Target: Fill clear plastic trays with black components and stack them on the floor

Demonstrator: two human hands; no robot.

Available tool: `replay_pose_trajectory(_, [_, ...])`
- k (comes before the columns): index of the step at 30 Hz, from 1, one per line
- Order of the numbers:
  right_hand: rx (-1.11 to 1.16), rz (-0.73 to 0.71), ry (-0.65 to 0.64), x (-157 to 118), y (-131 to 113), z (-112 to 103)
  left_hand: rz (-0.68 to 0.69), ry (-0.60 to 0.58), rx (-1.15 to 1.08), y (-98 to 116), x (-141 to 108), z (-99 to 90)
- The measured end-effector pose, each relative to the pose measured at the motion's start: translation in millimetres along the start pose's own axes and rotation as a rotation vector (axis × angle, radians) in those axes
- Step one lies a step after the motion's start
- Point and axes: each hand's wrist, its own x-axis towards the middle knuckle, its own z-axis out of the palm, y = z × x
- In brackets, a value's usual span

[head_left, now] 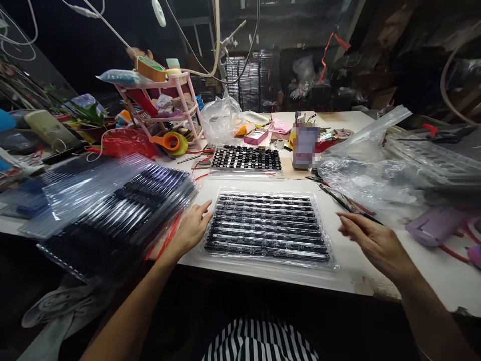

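A clear plastic tray (266,228) with rows of black parts lies flat on the white table in front of me. At its left edge is my left hand (193,225), fingers apart and fingertips close to the rim; whether they touch it I cannot tell. My right hand (370,238) hovers right of the tray, its fingers loosely bent, with nothing visible in them. Just beyond it a thin dark tool (340,198) slants across the table, its near end passing behind the hand. To the left, a stack of similar trays (124,205) leans, blurred, over the table edge.
Farther back sits another black-parts tray (246,159). A pink rack (169,108) holds tape rolls; an orange-yellow tape dispenser (173,144) is below it. Crumpled clear plastic (372,180) covers the right side. A pen holder (305,145) stands behind. Part of a person shows at the back left.
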Motion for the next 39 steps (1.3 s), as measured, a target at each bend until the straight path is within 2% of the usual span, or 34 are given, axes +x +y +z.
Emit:
replay_pose_trajectory(2, [-0.126,-0.216,-0.005,19,-14,17,0.028,-0.007,0.049,9,9,2.1])
replay_pose_trajectory(5, [-0.394,-0.472,-0.182,42,-33,52,0.042,-0.023,0.124,21,16,6.1])
replay_pose_trajectory(8, [-0.553,-0.559,-0.373,55,-42,83,0.047,-0.017,0.172,24,16,7.7])
replay_pose_trajectory(11, [-0.593,-0.583,-0.418,55,-45,98,0.057,0.002,0.179,21,15,7.4])
replay_pose_trajectory(14, [-0.586,-0.587,-0.399,52,-46,98,0.065,0.018,0.156,16,16,8.2])
replay_pose_trajectory(17, [-0.557,-0.556,-0.368,55,-39,87,0.070,0.036,0.122,12,18,9.7])
replay_pose_trajectory(21, [-0.551,-0.342,-0.105,63,-10,69,0.074,0.057,0.072,4,18,8.7])
replay_pose_trajectory(23, [-0.476,-0.272,-0.019,63,4,64,0.087,0.057,0.039,1,18,7.4])
replay_pose_trajectory(26, [-0.315,-0.312,-0.008,60,12,65,0.114,0.047,-0.012,-4,19,6.9])
replay_pose_trajectory(29, [-0.255,-0.387,0.016,58,7,67,0.135,0.042,-0.033,-7,21,7.3])
replay_pose_trajectory(35, [-0.333,-0.388,0.010,60,11,66,0.173,0.030,0.063,-6,18,6.4])
replay_pose_trajectory(39, [-0.408,-0.436,0.064,54,14,76,0.133,0.127,0.205,9,14,17.1])
